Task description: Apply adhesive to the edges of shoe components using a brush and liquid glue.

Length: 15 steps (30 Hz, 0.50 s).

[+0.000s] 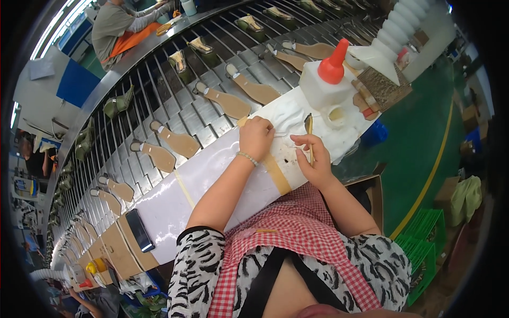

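My right hand [315, 161] is closed round a thin brush [310, 139] with a pale handle and a dark tip, held upright above the white work board [228, 164]. My left hand [256, 139] rests at the board's far edge with its fingers curled together. Something small and white shows by its fingertips, but what the fingers hold is hard to make out. Beyond the hands lies a crumpled white sheet [289, 114]. Close to the right hand stands a small open pot [336, 115] with yellowish contents.
A white squeeze bottle [322, 87] with a red nozzle stands beyond the pot. Tan shoe soles [225, 102] lie along the metal roller conveyor [175, 122], with green shoes [180, 66] farther across. A white duct [395, 40] hangs right. A phone [139, 230] lies left; a co-worker [119, 32] sits opposite.
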Tool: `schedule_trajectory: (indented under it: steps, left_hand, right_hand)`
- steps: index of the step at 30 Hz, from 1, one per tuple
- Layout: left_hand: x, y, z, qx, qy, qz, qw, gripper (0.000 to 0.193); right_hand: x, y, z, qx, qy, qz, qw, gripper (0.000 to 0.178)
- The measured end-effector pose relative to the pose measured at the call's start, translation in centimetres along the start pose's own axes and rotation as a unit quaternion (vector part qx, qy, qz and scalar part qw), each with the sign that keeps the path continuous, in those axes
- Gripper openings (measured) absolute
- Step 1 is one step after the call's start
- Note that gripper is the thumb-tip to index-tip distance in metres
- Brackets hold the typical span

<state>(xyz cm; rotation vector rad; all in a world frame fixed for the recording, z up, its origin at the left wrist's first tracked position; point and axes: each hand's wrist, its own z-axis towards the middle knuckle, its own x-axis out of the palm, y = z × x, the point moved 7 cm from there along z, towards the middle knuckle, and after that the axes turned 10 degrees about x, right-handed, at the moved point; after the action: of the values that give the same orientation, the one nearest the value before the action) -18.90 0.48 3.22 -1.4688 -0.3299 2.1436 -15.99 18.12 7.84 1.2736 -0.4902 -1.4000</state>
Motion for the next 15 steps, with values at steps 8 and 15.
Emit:
schedule_trajectory:
  steps: [8,15]
  left_hand:
    - [-2.2,-1.9,-3.4,-0.194,-0.035,-0.610,0.767,0.014]
    - [-8.0,-5.7,-4.8,-0.024,-0.165,-0.584,0.794,0.020]
  right_hand:
    - [1.5,0.4,1.4,0.019,-0.001,0.135,0.991,0.030]
    - [3.5,4.0,0.4,0.037,0.037,0.387,0.921,0.036]
